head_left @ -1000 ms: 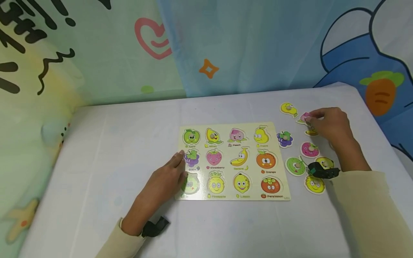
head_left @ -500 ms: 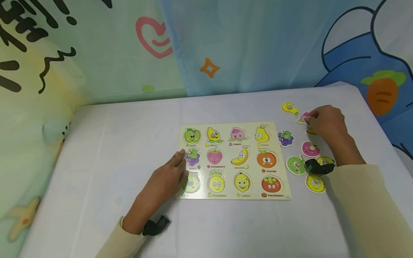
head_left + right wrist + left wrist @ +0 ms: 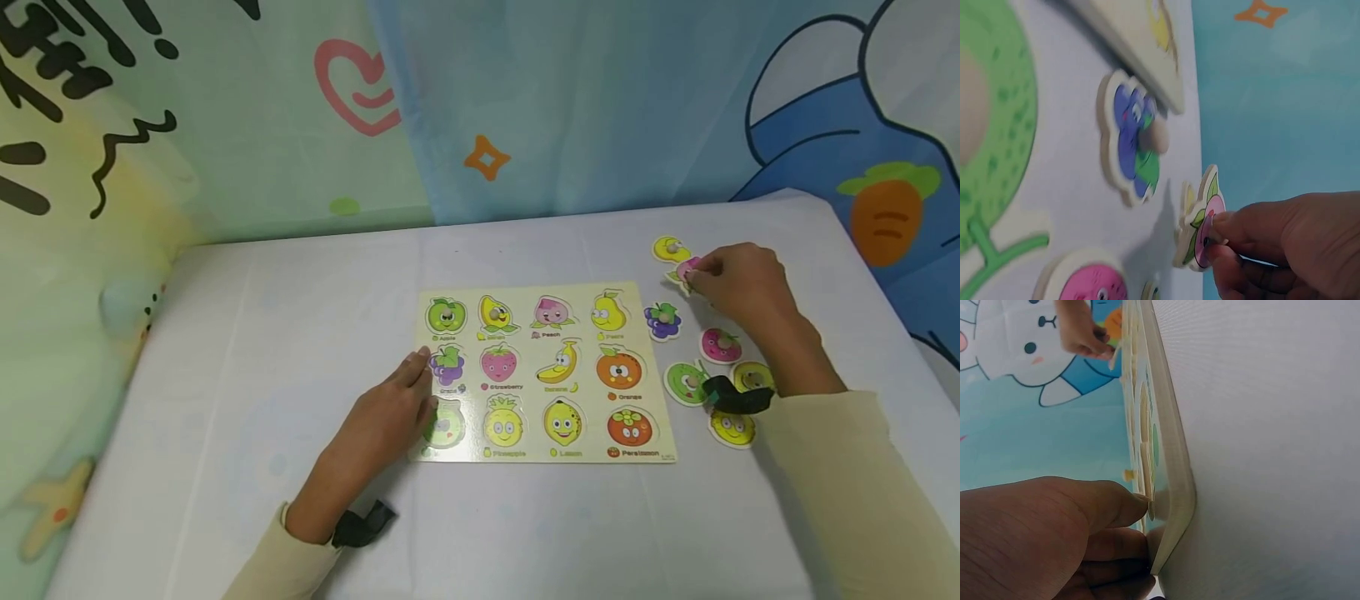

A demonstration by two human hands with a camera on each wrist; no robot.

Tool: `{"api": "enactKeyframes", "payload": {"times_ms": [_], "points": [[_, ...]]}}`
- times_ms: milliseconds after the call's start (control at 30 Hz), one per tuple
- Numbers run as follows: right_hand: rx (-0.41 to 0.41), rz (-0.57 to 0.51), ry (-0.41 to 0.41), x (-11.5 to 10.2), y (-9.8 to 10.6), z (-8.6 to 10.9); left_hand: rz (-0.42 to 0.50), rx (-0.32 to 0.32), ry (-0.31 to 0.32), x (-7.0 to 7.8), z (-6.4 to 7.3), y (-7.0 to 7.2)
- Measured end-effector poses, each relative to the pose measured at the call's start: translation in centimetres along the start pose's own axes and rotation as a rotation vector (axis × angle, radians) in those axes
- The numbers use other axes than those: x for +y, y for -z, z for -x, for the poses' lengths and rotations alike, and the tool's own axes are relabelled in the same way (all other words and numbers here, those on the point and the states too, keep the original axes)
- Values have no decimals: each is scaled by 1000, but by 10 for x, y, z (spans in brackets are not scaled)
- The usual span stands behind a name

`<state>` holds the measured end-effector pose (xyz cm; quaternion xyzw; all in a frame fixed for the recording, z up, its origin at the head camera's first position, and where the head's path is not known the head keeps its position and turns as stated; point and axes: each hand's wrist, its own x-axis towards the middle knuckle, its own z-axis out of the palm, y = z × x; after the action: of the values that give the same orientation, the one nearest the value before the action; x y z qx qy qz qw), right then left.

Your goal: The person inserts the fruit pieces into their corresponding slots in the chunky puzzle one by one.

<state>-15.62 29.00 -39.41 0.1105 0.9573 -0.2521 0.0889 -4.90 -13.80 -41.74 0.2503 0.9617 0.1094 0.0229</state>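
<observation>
In the head view a cream fruit puzzle board (image 3: 528, 457) lies on the white table. My left hand (image 3: 386, 417) holds its left edge, the thumb (image 3: 1113, 503) on the top face and the fingers at the side in the left wrist view. My right hand (image 3: 746, 287) pinches the knob of a pink peach puzzle piece (image 3: 1207, 222), tilted and raised off the table. A yellow piece (image 3: 670, 247) lies just beyond it. A purple grape piece (image 3: 662, 322) lies between the hand and the board.
Below the right hand are a pink piece (image 3: 720, 346), a green round piece (image 3: 684, 383) and yellow pieces (image 3: 732, 429). Knobs show on the board's apple (image 3: 446, 317) and the yellow fruit (image 3: 495, 315) beside it. A printed curtain (image 3: 585, 108) hangs behind the table.
My right hand has picked up the peach piece and moved it slightly left, towards the yellow piece and the board. The left hand and the board stay put.
</observation>
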Motion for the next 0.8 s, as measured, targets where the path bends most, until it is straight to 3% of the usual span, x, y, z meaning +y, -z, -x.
{"api": "enactKeyframes", "payload": {"times_ms": [500, 800], "points": [[21, -81, 86, -17, -5, 8, -3, -1, 3, -1, 0, -1], [44, -119, 190, -31, -17, 11, 1, -17, 15, 0, 1, 0]]}}
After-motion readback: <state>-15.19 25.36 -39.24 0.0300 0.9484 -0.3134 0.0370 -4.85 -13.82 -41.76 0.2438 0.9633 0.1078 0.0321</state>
